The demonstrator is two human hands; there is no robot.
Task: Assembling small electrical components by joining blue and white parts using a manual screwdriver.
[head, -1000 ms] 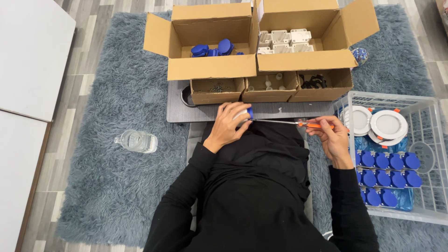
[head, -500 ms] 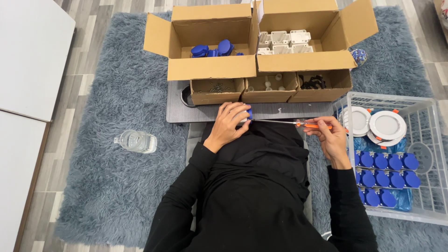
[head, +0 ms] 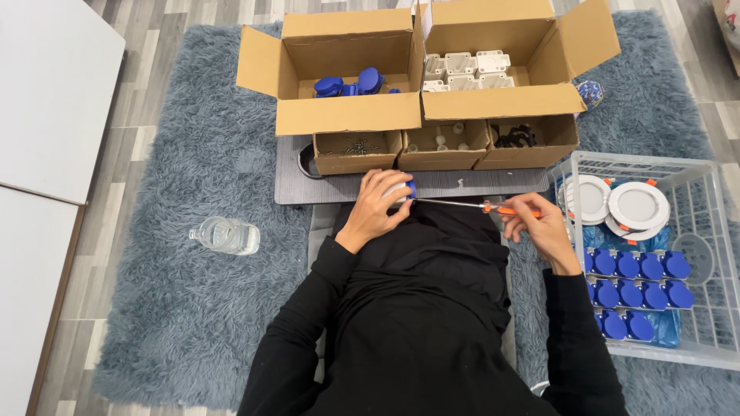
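Your left hand is curled tight around a small white part with a blue cap, held just above your lap at the near edge of the grey board. Your right hand is closed on the orange handle of a screwdriver; its thin shaft runs level to the left, and its tip meets the part at the blue cap.

Just beyond your hands, three small open cardboard boxes line the board, with two large open cartons behind them. The white wire crate, holding round white lamps and rows of blue caps, sits just beside your right wrist. On your left the blue-grey rug lies open, with only a clear water bottle on it, well apart from your elbow.
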